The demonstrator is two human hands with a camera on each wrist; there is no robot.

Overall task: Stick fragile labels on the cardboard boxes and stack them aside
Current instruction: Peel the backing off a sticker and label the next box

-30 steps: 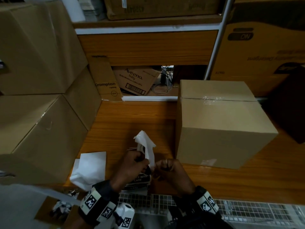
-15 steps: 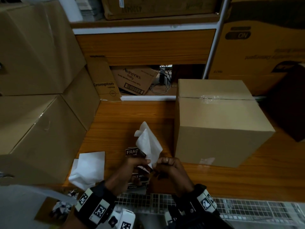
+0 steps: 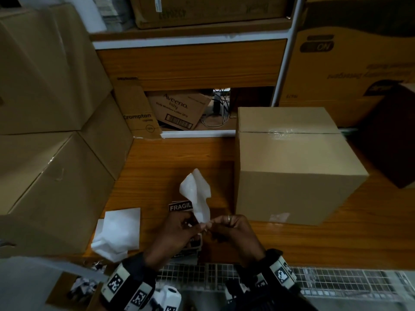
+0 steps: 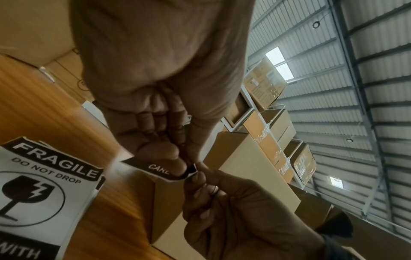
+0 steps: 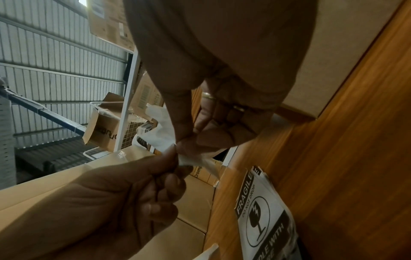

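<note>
Two hands meet low over the near edge of the wooden tabletop (image 3: 314, 239), fingertips almost touching. Between them hangs one fragile label (image 4: 155, 168), its black printed corner reading "CARE" pinched under the thumb of the left hand (image 3: 177, 234). The right hand (image 3: 233, 232) pinches the white backing sheet (image 3: 197, 194) of that same label between thumb and forefinger, and the sheet curls upward and away above both hands. A ring shows on one right-hand finger.

Directly beneath the left hand lies a small pile of further fragile labels (image 3: 179, 206), flat on the tabletop, print facing up. Just left of the pile sits a crumpled white backing paper (image 3: 116, 234). One sealed cardboard box (image 3: 292, 176) stands on the tabletop close to the right of the hands, apart from them, tape across its top. Stacked boxes (image 3: 51, 122) rise at the far left.
</note>
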